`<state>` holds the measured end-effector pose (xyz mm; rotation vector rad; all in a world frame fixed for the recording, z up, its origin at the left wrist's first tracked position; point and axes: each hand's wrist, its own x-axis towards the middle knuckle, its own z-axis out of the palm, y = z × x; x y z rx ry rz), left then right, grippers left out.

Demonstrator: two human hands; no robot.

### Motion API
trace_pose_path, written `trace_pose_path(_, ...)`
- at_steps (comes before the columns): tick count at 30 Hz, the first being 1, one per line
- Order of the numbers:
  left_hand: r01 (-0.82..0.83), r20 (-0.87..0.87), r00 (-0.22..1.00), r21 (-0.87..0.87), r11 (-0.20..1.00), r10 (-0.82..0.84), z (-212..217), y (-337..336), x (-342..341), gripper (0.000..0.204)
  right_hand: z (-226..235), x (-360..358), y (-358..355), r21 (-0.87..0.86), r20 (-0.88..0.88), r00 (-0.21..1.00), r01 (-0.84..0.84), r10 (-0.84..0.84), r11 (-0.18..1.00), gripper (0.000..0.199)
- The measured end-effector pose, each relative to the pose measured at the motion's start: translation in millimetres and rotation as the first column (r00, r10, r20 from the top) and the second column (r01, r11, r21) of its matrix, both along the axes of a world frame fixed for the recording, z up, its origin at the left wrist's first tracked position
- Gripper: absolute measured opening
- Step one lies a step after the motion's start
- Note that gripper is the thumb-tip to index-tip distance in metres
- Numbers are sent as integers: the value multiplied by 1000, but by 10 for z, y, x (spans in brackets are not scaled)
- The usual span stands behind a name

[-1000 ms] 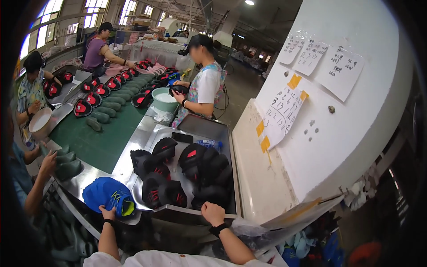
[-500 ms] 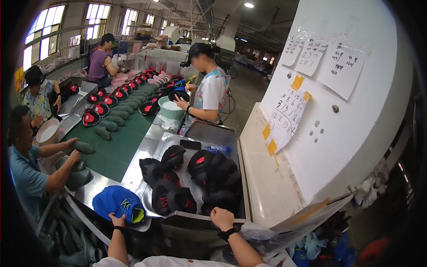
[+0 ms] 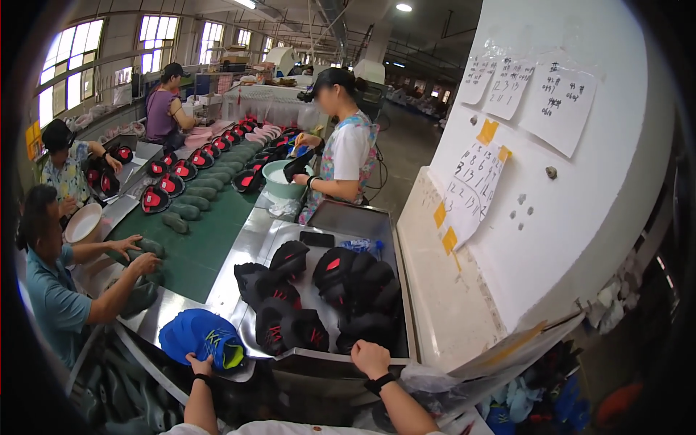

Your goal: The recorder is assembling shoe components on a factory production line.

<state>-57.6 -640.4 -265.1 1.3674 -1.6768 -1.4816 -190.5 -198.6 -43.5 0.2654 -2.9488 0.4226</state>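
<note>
My left hand (image 3: 200, 365) rests on the near edge of a blue shoe upper with yellow-green trim (image 3: 202, 338), which lies on the metal bench. My right hand (image 3: 370, 358) grips the near rim of a steel tray (image 3: 397, 286). The tray is filled with several black shoe uppers with red marks (image 3: 319, 290). Both my wrists wear dark bands. A dark phone (image 3: 317, 238) and a blue packet (image 3: 360, 246) lie at the tray's far end.
A green conveyor belt (image 3: 210, 232) carries grey lasts and black-red uppers. A seated person (image 3: 54, 290) at left handles a last (image 3: 141, 293). Another person (image 3: 341, 148) stands beyond the tray by a green basin (image 3: 279, 177). A white panel with paper sheets (image 3: 522, 159) stands at right.
The view has drawn closer and lower over the tray. My hands stay on the blue upper and the tray rim. The seated person at left has reached forward to the lasts.
</note>
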Motion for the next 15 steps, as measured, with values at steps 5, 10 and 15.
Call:
trace_pose_path(5, -9, -8, 1000, 52, 999, 10, 83, 24, -4, 60, 42, 13, -6, -4, 3, 1000, -3, 3, 1000, 23)
trace_pose_path(10, 7, -19, 1000, 91, 996, -6, -74, -13, -61, 60, -7, -1, 31, -8, -12, 1000, 6, -6, 1000, 23)
trace_pose_path(15, 0, -90, 996, -39, 999, -4, -393, -200, 18, 58, 24, 10, -34, -18, -56, 998, -30, 29, 999, 22)
